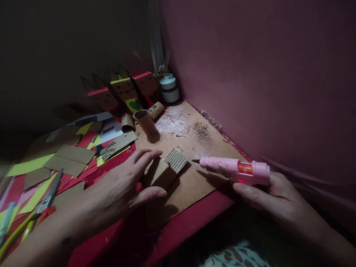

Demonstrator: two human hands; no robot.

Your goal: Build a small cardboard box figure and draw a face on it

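In my right hand [267, 193] is a pink hot glue gun [222, 165], its dark nozzle pointing left and a small red light lit on its side. A little left of the nozzle stands a small brown cardboard box [160, 174] with a ridged corrugated piece [177, 160] at its right end. My left hand [133, 176] is around the box, fingers over the far side and thumb along the near side. Part of the box is hidden behind this hand. Nozzle and corrugated piece are slightly apart.
Behind stand a cardboard tube [147, 124], a lidded jar [170, 89] and several paper-and-cardboard figures [124, 91]. Scissors [52, 189] and coloured paper scraps [30, 165] cover the left. A brown board [191, 193] lies on the red table [189, 230] beside a pink wall [264, 74].
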